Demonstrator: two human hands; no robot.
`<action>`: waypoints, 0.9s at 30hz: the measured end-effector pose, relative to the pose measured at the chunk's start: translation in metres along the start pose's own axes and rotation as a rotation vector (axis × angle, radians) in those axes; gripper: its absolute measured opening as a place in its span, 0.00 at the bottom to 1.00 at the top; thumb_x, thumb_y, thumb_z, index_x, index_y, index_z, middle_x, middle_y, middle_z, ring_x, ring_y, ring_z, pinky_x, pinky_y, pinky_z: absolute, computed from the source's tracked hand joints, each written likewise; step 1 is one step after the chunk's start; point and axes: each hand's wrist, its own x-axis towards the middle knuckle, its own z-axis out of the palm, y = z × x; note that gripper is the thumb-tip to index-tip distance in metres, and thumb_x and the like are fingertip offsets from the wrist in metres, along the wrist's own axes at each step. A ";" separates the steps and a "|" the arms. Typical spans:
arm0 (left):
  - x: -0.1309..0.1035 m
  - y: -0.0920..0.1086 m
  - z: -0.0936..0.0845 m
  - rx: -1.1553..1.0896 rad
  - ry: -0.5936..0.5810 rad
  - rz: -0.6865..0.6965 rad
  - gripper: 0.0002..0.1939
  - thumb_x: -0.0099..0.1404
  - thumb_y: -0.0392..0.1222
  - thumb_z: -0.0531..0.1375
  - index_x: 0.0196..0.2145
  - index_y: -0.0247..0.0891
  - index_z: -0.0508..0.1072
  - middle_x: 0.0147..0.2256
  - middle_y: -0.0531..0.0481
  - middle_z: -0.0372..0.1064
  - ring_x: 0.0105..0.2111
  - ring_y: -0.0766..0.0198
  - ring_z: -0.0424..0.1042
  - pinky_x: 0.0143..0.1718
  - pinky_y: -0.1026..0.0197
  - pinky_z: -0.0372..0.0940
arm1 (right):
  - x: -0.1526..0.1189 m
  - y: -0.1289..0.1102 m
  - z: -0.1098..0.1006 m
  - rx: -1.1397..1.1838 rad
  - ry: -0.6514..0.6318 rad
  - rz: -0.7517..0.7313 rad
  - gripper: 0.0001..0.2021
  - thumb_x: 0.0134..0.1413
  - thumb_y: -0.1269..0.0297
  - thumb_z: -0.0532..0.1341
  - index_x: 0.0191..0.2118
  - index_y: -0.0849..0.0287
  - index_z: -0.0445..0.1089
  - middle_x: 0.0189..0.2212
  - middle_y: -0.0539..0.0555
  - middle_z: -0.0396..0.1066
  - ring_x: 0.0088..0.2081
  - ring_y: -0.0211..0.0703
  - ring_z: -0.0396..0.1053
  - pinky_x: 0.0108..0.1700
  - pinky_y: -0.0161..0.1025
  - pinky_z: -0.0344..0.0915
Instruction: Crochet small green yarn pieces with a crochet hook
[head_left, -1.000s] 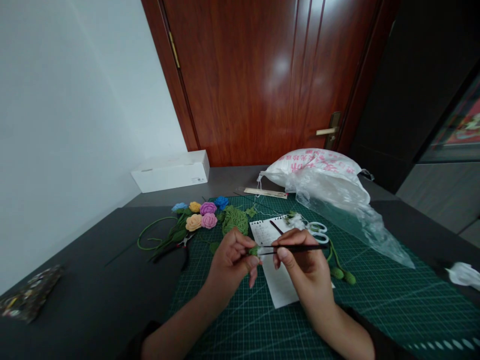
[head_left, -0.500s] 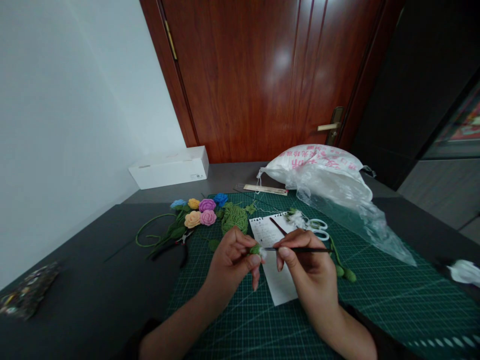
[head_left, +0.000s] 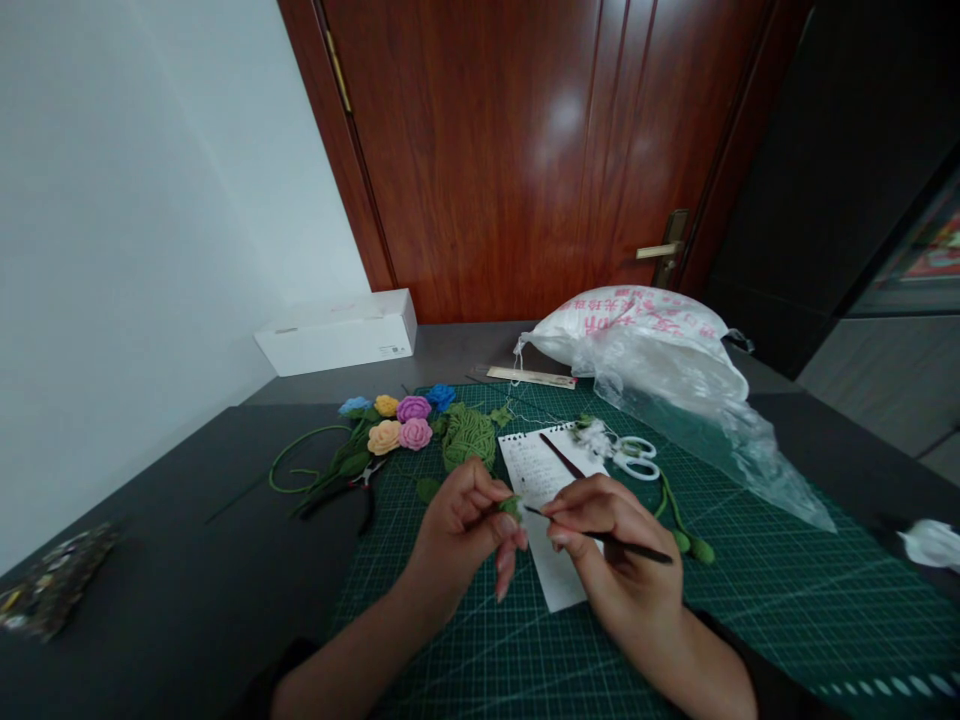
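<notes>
My left hand (head_left: pixel 469 520) pinches a small green crocheted piece (head_left: pixel 511 507) between thumb and fingers. A little white stuffing shows at its right end. Held like a pen in my right hand (head_left: pixel 626 540) is a slim dark tool (head_left: pixel 637 549), its thin tip pointing left at the green piece, touching it or very close. Whether the tool is a hook or tweezers I cannot tell. Beneath the hands lies a handwritten sheet of paper (head_left: pixel 551 560), with a dark stick (head_left: pixel 559 455) resting across its upper part.
On the green cutting mat (head_left: pixel 450 640) are green yarn (head_left: pixel 469 437), white scissors (head_left: pixel 636 458), white stuffing (head_left: pixel 595 440) and green stems (head_left: pixel 679 515). Crocheted flowers (head_left: pixel 414 432) and pliers (head_left: pixel 365 490) lie left. Behind are a white box (head_left: pixel 337 335) and a large stuffing bag (head_left: pixel 637 325).
The tool in my right hand has tilted, its rear end now lower. Less white stuffing shows at the green piece. My left hand keeps its pinch in nearly the same place.
</notes>
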 end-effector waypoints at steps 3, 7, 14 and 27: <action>-0.001 0.001 0.000 0.021 0.028 -0.035 0.13 0.65 0.37 0.66 0.34 0.40 0.62 0.24 0.55 0.75 0.13 0.74 0.63 0.11 0.73 0.61 | 0.001 0.002 -0.002 0.031 -0.059 0.017 0.07 0.61 0.71 0.65 0.32 0.53 0.75 0.29 0.53 0.78 0.32 0.46 0.76 0.34 0.42 0.71; -0.003 0.003 0.000 0.042 0.064 -0.090 0.14 0.62 0.36 0.66 0.32 0.40 0.62 0.23 0.55 0.74 0.11 0.75 0.60 0.11 0.74 0.58 | 0.000 0.005 0.000 0.102 -0.060 0.080 0.10 0.62 0.67 0.66 0.27 0.54 0.73 0.27 0.52 0.77 0.32 0.45 0.75 0.35 0.41 0.70; -0.005 0.002 -0.004 0.091 0.053 -0.213 0.16 0.56 0.32 0.68 0.30 0.39 0.61 0.24 0.57 0.73 0.10 0.78 0.57 0.10 0.75 0.53 | 0.003 0.015 0.006 0.224 -0.125 0.169 0.11 0.61 0.60 0.67 0.28 0.55 0.72 0.25 0.51 0.74 0.28 0.42 0.74 0.31 0.39 0.70; 0.007 -0.002 -0.008 0.005 0.001 -0.042 0.13 0.66 0.37 0.65 0.35 0.41 0.61 0.24 0.56 0.73 0.13 0.76 0.58 0.12 0.75 0.58 | 0.016 0.006 -0.006 0.275 0.058 0.160 0.02 0.64 0.67 0.64 0.37 0.54 0.74 0.33 0.51 0.77 0.26 0.38 0.74 0.32 0.38 0.72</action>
